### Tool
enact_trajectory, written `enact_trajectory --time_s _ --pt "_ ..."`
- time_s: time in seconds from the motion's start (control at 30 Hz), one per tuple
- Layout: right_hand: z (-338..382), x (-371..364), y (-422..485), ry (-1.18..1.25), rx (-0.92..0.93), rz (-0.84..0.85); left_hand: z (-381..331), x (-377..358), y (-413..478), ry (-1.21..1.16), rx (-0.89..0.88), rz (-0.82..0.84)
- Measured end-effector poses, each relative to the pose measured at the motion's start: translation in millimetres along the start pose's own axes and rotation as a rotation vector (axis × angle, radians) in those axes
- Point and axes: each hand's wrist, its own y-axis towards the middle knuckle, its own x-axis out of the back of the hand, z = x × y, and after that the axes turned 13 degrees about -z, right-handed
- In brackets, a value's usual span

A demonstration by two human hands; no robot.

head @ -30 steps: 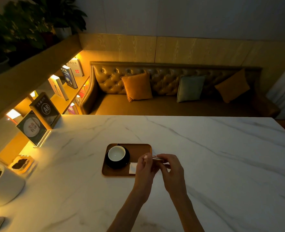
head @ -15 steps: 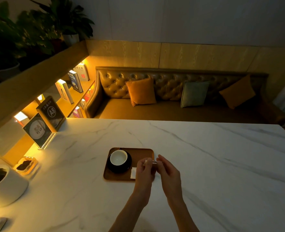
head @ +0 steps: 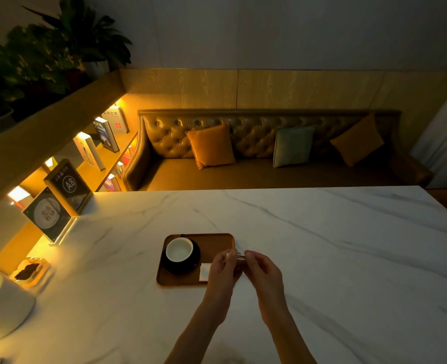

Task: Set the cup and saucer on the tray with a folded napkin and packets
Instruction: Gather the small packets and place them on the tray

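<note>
Scene dim overall, warm amber cast. Principal light: strips under the bookshelf (head: 104, 153) at left, blown out to white-yellow at their sources. Secondary glow pooled on the marble table (head: 322, 258) at its left edge, fading to grey toward the right. Upper wall (head: 269, 30) and plants (head: 33, 56) near black, detail lost. Wide-angle bending visible at frame edges. Slight softness and noise throughout; forearms (head: 204, 332) in shadow, faintly blurred.

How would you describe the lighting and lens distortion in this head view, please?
Head view: dim and warm, lit mainly from the shelf at left; glow pools on the marble table near the A8 sign; the wide lens bows the table's edges; the thin packet between both hands is too dark to read.
</note>
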Motion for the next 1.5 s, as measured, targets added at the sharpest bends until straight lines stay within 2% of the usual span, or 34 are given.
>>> enact_trajectory --time_s 0.2,0.4,0.57,0.7,0.77,0.93,1.17,1.5 --pt "0 8 1 -0.054 0.059 0.013 2 11 -2 0.046 -0.022 0.108" --pt "3 9 -4 -0.157 0.185 0.171 -2 27 3 0.017 -0.002 0.07" --pt "-3 1 -5 -0.208 0.268 0.157 -3 36 3 0.009 -0.032 0.087" --pt "-13 -6 -1 -0.167 0.174 0.154 3 47 4 0.052 -0.121 0.125" --pt "-21 -9 3 -0.142 0.096 0.156 8 54 8 0.045 -0.128 0.092" --pt "-41 -25 8 -0.12 -0.052 0.191 33 70 35 0.056 -0.021 -0.097" --pt "-74 -40 23 -0.206 -0.228 0.223 69 76 68 0.218 0.053 -0.21" --pt "-95 -92 114 -0.475 -0.202 0.077 74 44 170 0.288 0.15 -0.291"
